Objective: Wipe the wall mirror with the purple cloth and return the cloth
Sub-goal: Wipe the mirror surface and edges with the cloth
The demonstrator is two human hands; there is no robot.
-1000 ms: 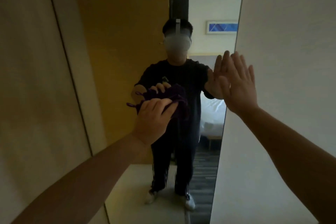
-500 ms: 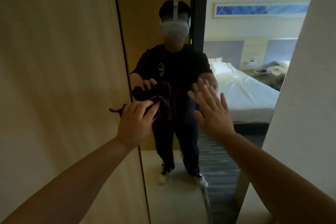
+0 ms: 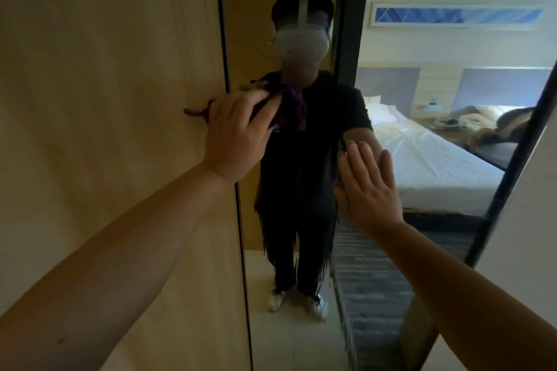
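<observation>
A tall wall mirror (image 3: 422, 159) fills the middle and right of the head view, framed in dark trim. My left hand (image 3: 238, 132) presses a bunched purple cloth (image 3: 291, 108) against the glass near the mirror's left edge, at chest height of my reflection. A loose end of the cloth (image 3: 196, 113) hangs out to the left over the wood panel. My right hand (image 3: 366, 187) lies flat on the glass lower down, fingers together and pointing up, holding nothing.
A light wood wall panel (image 3: 105, 99) runs along the left of the mirror. A pale wall (image 3: 527, 250) stands at the right edge. The mirror reflects a person in dark clothes, a white bed and a patterned carpet.
My left hand has carried the cloth upward and toward the mirror's left edge. My right hand has slid left and down from the mirror's right edge. The view has turned right.
</observation>
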